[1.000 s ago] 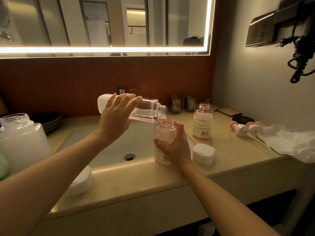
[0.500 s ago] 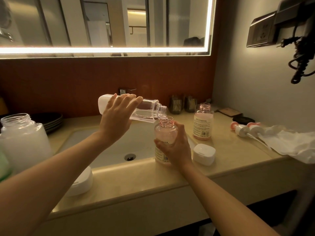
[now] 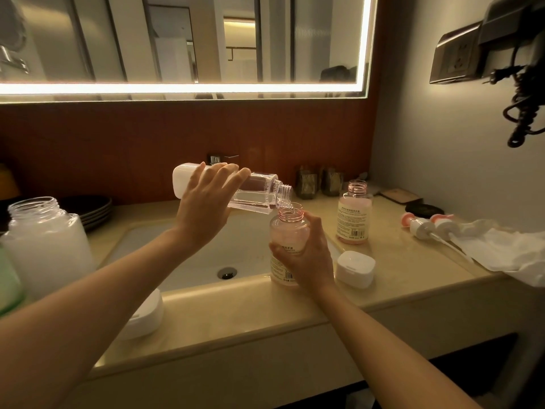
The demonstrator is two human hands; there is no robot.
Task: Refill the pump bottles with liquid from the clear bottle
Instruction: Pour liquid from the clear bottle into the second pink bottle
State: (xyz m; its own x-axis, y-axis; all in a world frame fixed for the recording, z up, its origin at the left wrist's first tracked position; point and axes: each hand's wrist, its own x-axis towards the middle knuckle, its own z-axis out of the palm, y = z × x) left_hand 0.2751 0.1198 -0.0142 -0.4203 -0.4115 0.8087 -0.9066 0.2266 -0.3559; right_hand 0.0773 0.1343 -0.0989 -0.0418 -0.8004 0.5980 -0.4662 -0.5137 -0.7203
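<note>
My left hand [image 3: 203, 211] grips the clear bottle [image 3: 259, 193], tipped almost level above the sink with its threaded mouth to the right, over the neck of a pink pump bottle. A thin stream runs from it into that pink bottle [image 3: 287, 231], which stands uncapped on the counter's front rim with my right hand [image 3: 306, 255] wrapped round its lower half. A second uncapped pink bottle [image 3: 354, 214] stands farther back to the right. Two pink-and-white pump heads [image 3: 427, 225] lie on the counter at the right.
A white cap [image 3: 355, 268] lies just right of my right hand. The sink basin [image 3: 177, 255] is below the hands. A big open frosted jar [image 3: 47, 243] stands at left, a white lid [image 3: 144, 315] at the front edge, crumpled tissue [image 3: 507, 249] at far right, dark plates [image 3: 91, 209] behind.
Both hands and bottles stay nearly in place. The clear bottle keeps its tilt and goes on pouring into the pink bottle.
</note>
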